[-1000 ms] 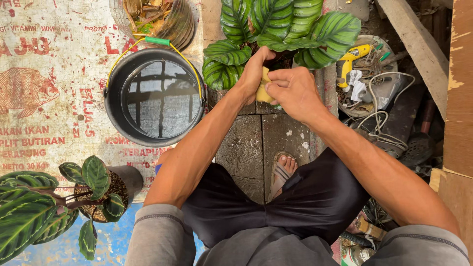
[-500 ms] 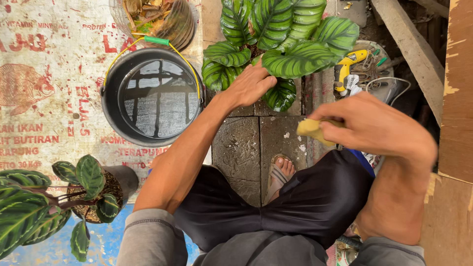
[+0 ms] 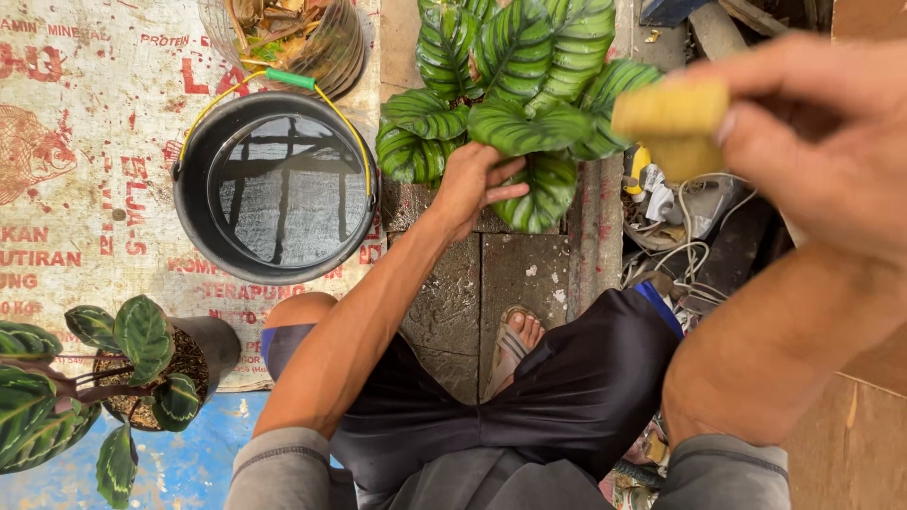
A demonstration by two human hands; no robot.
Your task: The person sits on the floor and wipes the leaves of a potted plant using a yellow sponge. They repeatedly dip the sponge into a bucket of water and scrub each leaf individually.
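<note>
The right hand (image 3: 812,132) was raised close to the camera, blurred, with thumb and fingers pinching a small yellow sponge (image 3: 673,123); it looked like a sponge, though the blur left that unsure. The sponge sat high in the view, in the air above a tangle of cables (image 3: 690,236) and a yellow tool (image 3: 638,170) lying on the ground at the right.

The left hand (image 3: 472,184) reached forward and down, fingers loosely spread under a broad striped leaf (image 3: 534,194), cupping it from below. That leaf belonged to a plant (image 3: 510,85) with dark green banded foliage, standing at the top centre of the view on worn paving (image 3: 510,274).

Just left of the plant stood a black bucket (image 3: 274,189) filled with water, its yellow handle with a green grip tipped toward the far rim. Beyond the bucket lay a clear container (image 3: 312,42) holding dry leaves. Bucket and container rested on a printed sack (image 3: 76,170) spread flat on the ground.

At the lower left a second potted plant (image 3: 123,368) of the same kind stood in a dark pot, partly on the sack and partly on blue flooring (image 3: 179,472). The person squatted in dark shorts, one sandalled foot (image 3: 515,340) showing between the knees.
</note>
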